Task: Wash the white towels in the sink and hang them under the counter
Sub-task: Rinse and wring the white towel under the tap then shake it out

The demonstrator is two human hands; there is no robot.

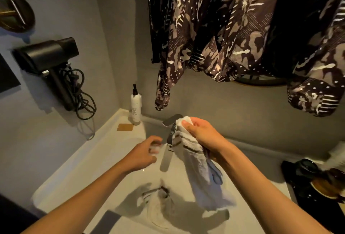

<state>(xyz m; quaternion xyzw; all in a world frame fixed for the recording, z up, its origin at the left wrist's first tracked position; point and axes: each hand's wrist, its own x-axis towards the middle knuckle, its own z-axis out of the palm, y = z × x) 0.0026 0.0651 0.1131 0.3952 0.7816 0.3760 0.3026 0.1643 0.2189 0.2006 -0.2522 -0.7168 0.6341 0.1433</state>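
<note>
Right hand (202, 134) grips one white towel (201, 174) by its top edge, thumb and fingers clamped on the bunched cloth; the towel hangs down over the sink (78, 174), its upper part just beside the tap (170, 136), its lower end dangling above the basin. Left hand (143, 152) is near the tap spout, fingers loosely curled around a small whitish blur (foam or water, I cannot tell which); it holds no cloth. A second white towel (160, 205) lies crumpled in the basin over the drain. Soap bottle (136, 105) stands at the back corner of the sink.

Judged step: washing the held towel, the hanging under the counter not yet begun.

Method notes: keep the right-hand grip high and firm so the wet weight does not slide out; bring the left hand onto the hanging length and work it down, rubbing cloth against cloth; keep the lower end inside the basin so drips stay in; mind the tap handle, close to my right knuckles; do not let the towel in the basin block the drain.
</note>
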